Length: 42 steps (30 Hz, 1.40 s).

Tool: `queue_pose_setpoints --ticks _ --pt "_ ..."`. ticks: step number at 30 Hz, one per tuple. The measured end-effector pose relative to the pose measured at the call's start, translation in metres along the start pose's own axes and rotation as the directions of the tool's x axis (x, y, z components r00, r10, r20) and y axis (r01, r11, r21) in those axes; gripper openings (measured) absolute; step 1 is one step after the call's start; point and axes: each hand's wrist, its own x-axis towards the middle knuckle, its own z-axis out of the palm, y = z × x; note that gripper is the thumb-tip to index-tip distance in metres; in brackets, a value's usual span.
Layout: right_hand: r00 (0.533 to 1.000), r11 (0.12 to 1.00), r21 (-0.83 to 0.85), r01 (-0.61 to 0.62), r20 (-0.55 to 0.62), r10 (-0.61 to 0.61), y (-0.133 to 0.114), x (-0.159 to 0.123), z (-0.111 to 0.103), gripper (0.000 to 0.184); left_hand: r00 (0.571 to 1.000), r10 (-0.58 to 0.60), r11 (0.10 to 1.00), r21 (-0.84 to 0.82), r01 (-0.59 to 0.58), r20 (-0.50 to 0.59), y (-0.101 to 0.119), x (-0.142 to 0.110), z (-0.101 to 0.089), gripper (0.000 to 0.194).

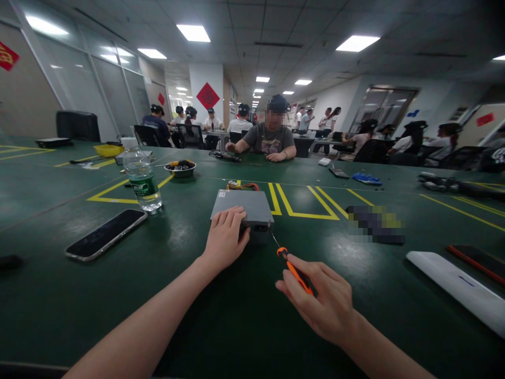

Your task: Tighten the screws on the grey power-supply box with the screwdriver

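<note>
While holding a gray computer power supply [256,204] on the green table [221,321] with the left hand [225,237], grips an orange-and-black screwdriver [295,271] in the right hand [325,295]. Extends the left forearm from near left toward the middle, palm down. Lays the left fingers close together, almost straight, over the near left part of the box's top, thumb bent at the near face, so only partly closed around it. Reaches in from near right with the right forearm, thumb and fingers closed about the screwdriver handle; cannot tell how the hidden fingers sit.

Aims the screwdriver far and left, long axis slanting from near right to far left, tip at the near right corner of the power supply. Cannot tell whether touching there or just beside it.

Has the power supply lying flat near the middle of the table, longer visible edges running left to right, power socket [260,228] facing near, cables [244,186] bunched at the far side. Has a smartphone [106,235] and a water bottle [144,187] to the left, well apart from the screwdriver.
</note>
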Motion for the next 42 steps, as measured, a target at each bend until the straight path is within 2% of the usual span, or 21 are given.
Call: queue_pose_setpoints --ticks 3,5,9,14,18,23,30,37,42 --pt "1.0 1.0 0.015 -0.028 0.004 0.028 -0.001 0.0 0.0 0.012 1.0 0.0 1.0 -0.002 0.0 -0.002 0.0 0.0 0.0 0.027" --pt "0.998 0.998 0.04 -0.052 0.023 0.052 -0.001 -0.001 0.001 0.018 1.0 0.004 1.0 -0.001 -0.004 -0.002 0.0 0.0 0.0 0.027" --pt "0.999 0.999 0.048 -0.012 0.035 0.011 0.0 -0.002 0.003 0.026 1.0 0.008 1.0 0.001 -0.008 -0.005 0.0 0.0 0.0 0.027" --pt "1.0 1.0 0.005 -0.015 -0.024 0.015 0.002 0.001 0.002 0.018 1.0 0.003 1.0 -0.003 -0.003 -0.005 0.0 0.0 0.001 0.027" --pt "0.998 0.998 0.024 -0.056 0.005 0.056 -0.003 -0.003 0.005 0.014 1.0 0.001 1.0 -0.007 -0.001 0.001 -0.001 0.0 0.001 0.027" --pt "0.997 0.996 0.086 -0.023 0.071 0.017 -0.005 -0.011 0.01 0.028 1.0 0.002 1.0 -0.012 -0.002 0.006 0.0 0.0 0.0 0.027" --pt "0.996 0.996 0.038 -0.086 -0.015 0.087 0.001 -0.001 0.004 0.021 1.0 -0.004 1.0 -0.013 0.004 0.011 0.0 0.0 0.0 0.028" --pt "0.999 0.993 0.11 -0.048 -0.003 0.049 -0.001 -0.002 0.007 0.02 1.0 -0.002 1.0 -0.01 0.002 0.011 0.001 0.0 -0.002 0.029" --pt "0.998 0.984 0.166 0.067 -0.02 -0.064 -0.003 -0.006 0.007 0.02 1.0 -0.014 1.0 -0.004 0.014 0.01 0.002 0.0 -0.002 0.028"
